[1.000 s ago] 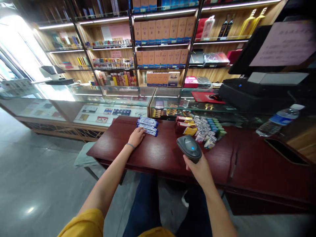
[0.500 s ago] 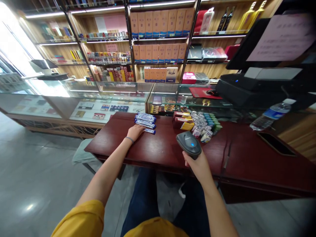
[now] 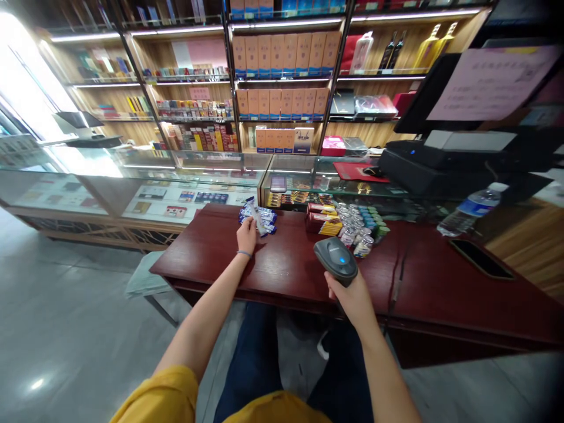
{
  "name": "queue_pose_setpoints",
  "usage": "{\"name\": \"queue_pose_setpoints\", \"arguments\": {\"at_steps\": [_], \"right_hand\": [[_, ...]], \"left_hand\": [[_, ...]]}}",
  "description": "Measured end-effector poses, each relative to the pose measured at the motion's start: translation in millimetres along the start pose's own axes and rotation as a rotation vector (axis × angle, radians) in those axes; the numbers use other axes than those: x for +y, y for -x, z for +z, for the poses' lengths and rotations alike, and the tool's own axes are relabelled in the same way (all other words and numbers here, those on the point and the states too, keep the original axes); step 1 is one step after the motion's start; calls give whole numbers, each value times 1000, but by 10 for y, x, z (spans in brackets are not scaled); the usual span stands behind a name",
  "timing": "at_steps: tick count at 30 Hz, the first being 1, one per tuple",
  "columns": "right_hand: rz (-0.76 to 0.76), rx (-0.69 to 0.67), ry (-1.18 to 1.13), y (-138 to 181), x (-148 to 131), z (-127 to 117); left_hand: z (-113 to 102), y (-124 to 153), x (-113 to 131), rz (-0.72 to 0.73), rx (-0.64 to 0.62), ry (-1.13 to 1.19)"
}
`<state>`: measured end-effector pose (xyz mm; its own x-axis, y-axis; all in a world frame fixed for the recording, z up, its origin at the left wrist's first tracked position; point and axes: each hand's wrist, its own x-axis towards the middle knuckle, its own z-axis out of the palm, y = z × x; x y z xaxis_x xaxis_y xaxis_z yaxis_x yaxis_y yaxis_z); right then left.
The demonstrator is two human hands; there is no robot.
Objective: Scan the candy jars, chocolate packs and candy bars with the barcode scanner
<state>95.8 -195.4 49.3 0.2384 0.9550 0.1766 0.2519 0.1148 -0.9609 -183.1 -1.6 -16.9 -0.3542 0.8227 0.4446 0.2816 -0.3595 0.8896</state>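
Note:
My left hand (image 3: 246, 236) is closed on one blue and white stick pack (image 3: 254, 214) and holds it tilted up above the dark red table (image 3: 282, 264). Just behind it lies a small pile of the same blue packs (image 3: 264, 216). My right hand (image 3: 352, 296) grips a grey handheld barcode scanner (image 3: 335, 259) with a blue light on top. The scanner hangs over the table's near edge, to the right of the lifted pack.
Red and yellow packets (image 3: 324, 218) and several small jars (image 3: 359, 226) sit mid-table. A water bottle (image 3: 469, 210) lies to the right, with a black phone (image 3: 481, 258) beside it. Glass display counters (image 3: 185, 176) and stocked shelves stand behind. A black register (image 3: 440, 167) is at right.
My left hand, which lay flat on the lowest blue pack, has taken one pack and lifted it off the table. The scanner hand has barely moved.

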Motion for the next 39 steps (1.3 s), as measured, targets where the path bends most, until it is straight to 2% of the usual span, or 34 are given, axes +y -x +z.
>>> {"name": "queue_pose_setpoints", "arguments": {"at_steps": [2,5,10,18,24,32,39], "right_hand": [[3,2,-8,12,-1,-4],[6,-1,-14,39,-1,-20],[21,-22,4,78,-32,-17],[58,-163,65,122,-145,150],[-41,-277,117,148,-165,219],[-43,-222,105,136,-144,247],[-40,-238,95,123,-110,226]], "left_hand": [[206,70,34,-179,18,311],[436,194,51,-319,47,617],[521,293,40,-435,70,825],[486,264,-27,-527,13,872],[484,297,-50,-490,6,910],[477,286,-66,-493,-1,890],[490,268,-84,-515,2,862]]}}
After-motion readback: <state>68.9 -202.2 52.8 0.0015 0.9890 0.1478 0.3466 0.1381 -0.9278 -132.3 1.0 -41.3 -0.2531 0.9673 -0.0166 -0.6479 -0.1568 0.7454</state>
